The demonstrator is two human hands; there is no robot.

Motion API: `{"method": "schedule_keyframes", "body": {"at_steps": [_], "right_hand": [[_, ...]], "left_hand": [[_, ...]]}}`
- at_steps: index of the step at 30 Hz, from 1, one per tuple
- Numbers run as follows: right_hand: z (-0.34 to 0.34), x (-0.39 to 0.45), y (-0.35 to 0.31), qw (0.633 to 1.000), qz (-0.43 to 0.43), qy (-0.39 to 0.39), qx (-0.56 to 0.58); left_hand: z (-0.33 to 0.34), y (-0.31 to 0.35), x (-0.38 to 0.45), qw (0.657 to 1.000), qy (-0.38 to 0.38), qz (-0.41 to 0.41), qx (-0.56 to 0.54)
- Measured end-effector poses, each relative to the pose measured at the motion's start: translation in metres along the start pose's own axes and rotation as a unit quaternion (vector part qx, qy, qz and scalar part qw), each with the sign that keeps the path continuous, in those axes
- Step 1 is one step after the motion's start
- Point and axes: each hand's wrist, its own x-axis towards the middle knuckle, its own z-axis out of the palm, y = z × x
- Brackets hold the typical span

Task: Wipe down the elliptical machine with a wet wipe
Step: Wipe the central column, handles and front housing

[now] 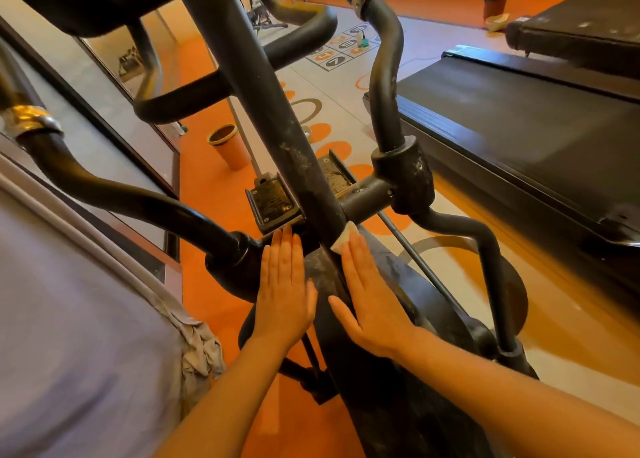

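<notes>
Hands flat: right hand (372, 298) on wipe (344, 239); post (277, 111) between.

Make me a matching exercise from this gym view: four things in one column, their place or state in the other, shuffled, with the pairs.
Things:
1. wet wipe
2. left hand
3. orange cup
4. treadmill

Places or states:
A. flat, empty, left of the centre post
B. standing on the orange floor
C. under the right hand's fingertips
D. far right, belt dark

Pairs: 1-C, 2-A, 3-B, 4-D
</notes>
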Motion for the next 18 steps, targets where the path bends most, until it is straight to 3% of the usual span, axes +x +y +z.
{"method": "schedule_keyframes", "body": {"at_steps": [6, 15, 18], "right_hand": [[-0.028, 0.072, -0.007, 0.996, -0.078, 0.035, -0.04], [-0.041, 0.033, 0.027, 0.987, -0.105, -0.103, -0.058], [-0.045, 0.039, 0.026, 0.983, -0.122, -0.114, -0.074]], "left_hand": [[-0.004, -0.005, -0.003, 1.0, 0.006, 0.01, -0.029], [-0.002, -0.006, -0.002, 1.0, -0.005, 0.013, -0.026], [0.0, -0.005, -0.002, 1.0, -0.008, 0.003, -0.024]]}}
